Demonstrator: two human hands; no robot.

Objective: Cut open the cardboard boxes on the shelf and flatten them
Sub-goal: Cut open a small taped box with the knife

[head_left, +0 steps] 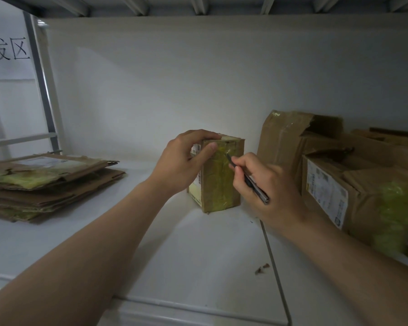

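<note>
On the shelf (198, 255), left grip (184, 161) clasps the box (219, 184); right grip (269, 184) pinches the knife (260, 192), which may slip into your thumb (210, 148)

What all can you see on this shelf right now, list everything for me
small box: one, brown with yellowish tape, upright at the shelf's centre
knife: one, dark and silver, tip at the small box's taped front
flattened cardboard stack: one, brown, left side of the shelf
larger boxes: at least three, brown, right side, nearest one with a white label
cardboard scraps: a couple, brown, near the shelf's front
shelf: one, white, under everything
paper sign: one, white with black characters, upper left
left hand: one, grips the small box's top
right hand: one, holds the knife
</note>
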